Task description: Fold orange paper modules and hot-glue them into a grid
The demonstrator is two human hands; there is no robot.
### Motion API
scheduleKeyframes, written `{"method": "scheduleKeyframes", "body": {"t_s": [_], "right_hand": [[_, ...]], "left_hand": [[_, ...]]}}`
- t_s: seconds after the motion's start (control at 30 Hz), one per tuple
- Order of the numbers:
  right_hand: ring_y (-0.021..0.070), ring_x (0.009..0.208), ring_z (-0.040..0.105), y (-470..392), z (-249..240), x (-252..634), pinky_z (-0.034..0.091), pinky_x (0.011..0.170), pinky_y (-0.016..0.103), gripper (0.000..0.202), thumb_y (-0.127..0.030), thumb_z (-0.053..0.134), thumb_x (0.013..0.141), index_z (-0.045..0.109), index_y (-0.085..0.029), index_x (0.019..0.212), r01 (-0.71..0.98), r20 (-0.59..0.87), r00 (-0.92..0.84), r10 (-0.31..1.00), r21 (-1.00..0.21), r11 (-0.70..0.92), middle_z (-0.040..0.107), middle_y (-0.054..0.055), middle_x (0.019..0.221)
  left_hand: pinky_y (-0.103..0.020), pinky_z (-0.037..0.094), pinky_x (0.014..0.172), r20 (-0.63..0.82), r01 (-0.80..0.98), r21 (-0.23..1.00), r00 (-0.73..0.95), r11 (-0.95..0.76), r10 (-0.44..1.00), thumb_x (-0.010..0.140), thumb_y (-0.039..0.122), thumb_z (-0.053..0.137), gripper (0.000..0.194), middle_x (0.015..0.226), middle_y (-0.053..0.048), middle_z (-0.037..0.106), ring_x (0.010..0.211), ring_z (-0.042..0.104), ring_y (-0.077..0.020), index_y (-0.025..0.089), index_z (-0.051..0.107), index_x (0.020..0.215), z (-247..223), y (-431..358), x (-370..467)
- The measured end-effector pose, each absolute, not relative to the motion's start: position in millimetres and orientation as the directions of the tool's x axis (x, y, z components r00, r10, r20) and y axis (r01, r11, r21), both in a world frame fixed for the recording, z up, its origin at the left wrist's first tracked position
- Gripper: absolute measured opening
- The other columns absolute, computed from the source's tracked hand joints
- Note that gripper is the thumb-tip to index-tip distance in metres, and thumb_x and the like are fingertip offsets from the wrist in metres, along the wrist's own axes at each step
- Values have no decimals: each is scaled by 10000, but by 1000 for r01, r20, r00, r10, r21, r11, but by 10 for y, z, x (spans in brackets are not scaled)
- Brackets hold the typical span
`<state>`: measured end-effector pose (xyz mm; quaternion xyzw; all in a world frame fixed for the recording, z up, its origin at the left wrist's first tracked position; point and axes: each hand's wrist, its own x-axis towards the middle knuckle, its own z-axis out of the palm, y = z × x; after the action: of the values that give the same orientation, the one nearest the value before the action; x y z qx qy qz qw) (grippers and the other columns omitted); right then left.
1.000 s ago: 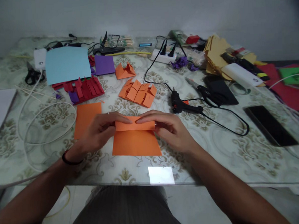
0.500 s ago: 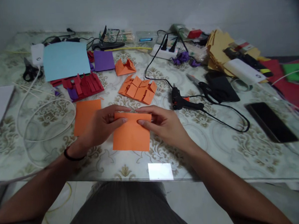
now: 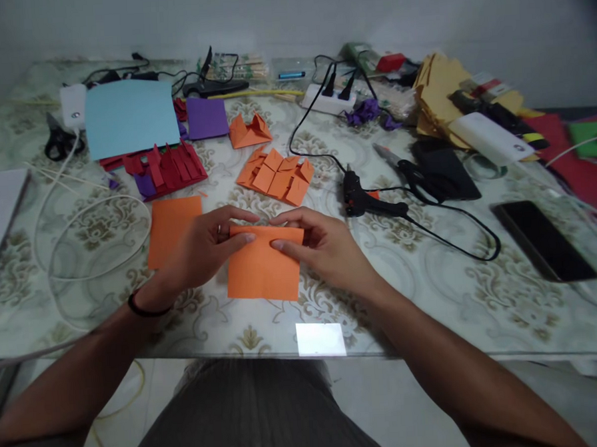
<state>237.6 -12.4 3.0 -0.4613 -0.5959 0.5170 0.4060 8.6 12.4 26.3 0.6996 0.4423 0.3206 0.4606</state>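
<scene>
An orange sheet of paper (image 3: 264, 272) is held between both hands near the front of the table, its far edge bent up or folded. My left hand (image 3: 207, 248) grips the upper left of the sheet, thumb on the near face and fingers behind. On the upper right, my right hand (image 3: 327, 245) pinches it the same way. Some fingertips are hidden behind the paper. Partly under my left hand lies a second orange sheet (image 3: 171, 223). Beyond the hands sit a folded orange paper piece (image 3: 276, 176) and a smaller folded orange piece (image 3: 249, 130).
A black glue gun (image 3: 370, 200) with its cord, scissors (image 3: 416, 177) and a phone (image 3: 544, 240) lie to the right. Red folded strips (image 3: 173, 170), a purple sheet (image 3: 207, 118) and a light blue sheet (image 3: 130, 119) are at the back left. A white cable (image 3: 52, 250) loops at left.
Almost nothing differs. Both hands keep their pinch on the orange sheet, and the view has shifted very slightly.
</scene>
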Motion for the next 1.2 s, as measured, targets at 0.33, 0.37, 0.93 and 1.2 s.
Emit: {"method": "scheduleKeyframes", "body": {"t_s": [0.33,0.37,0.93,1.2], "right_hand": [[150,665,515,-107,10,2384,414,589,284,293,-391,834,836,735,-241,1068,93,5,-256,967,-995,29,560,-27,742],[149,668,517,-107,16,2381,412,591,281,287,-383,829,839,734,-238,1068,99,5,-258,966,-995,32,561,-28,742],[161,773,644,-116,64,2376,481,656,278,250,-370,816,840,736,-211,1015,43,-65,-265,962,-998,-56,747,26,945],[153,751,628,-146,65,2334,467,682,279,235,-397,789,872,734,-179,942,98,-80,-345,935,-994,-49,723,29,847]], "left_hand": [[-219,214,452,11,312,937,418,-155,908,875,267,718,194,517,88,463,452,336,-76,204,766,1053,236,146,74],[-217,225,455,11,309,938,420,-155,907,875,266,721,191,526,83,484,457,350,-76,202,767,1048,226,148,71],[-228,424,497,-156,258,966,483,31,862,867,366,727,170,683,3,676,581,608,-143,196,718,866,184,137,76],[-214,179,468,-202,408,912,537,-43,819,847,384,666,400,587,66,299,521,281,-70,200,399,612,156,53,130]]}}
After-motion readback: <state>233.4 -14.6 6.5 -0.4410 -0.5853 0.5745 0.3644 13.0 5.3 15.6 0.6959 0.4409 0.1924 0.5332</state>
